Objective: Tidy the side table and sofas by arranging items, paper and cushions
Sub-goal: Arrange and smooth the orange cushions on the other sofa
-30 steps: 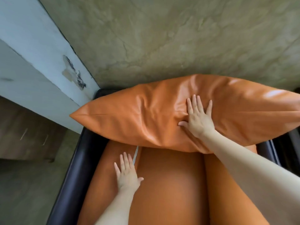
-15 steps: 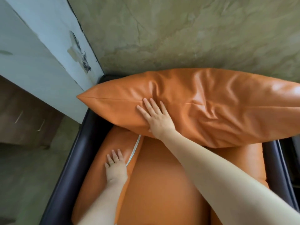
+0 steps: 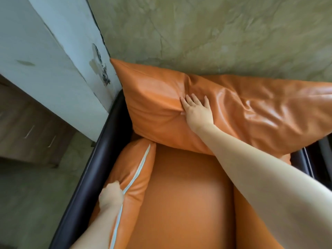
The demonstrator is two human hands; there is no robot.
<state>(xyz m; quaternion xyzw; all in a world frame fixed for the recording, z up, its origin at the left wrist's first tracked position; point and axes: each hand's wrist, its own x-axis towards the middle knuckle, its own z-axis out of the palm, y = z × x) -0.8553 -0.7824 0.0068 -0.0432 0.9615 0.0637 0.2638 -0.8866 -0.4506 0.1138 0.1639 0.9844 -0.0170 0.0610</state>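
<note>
Right hand, fingers spread, presses flat on the orange back cushion leaning against the wall above the seat; left hand grips the side cushion left of the seat

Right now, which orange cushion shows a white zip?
The side cushion gripped by the left hand; the back cushion under the right hand shows none.

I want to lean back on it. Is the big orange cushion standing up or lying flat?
Standing up. The big orange cushion leans against the wall, and the right hand presses flat on it.
</note>
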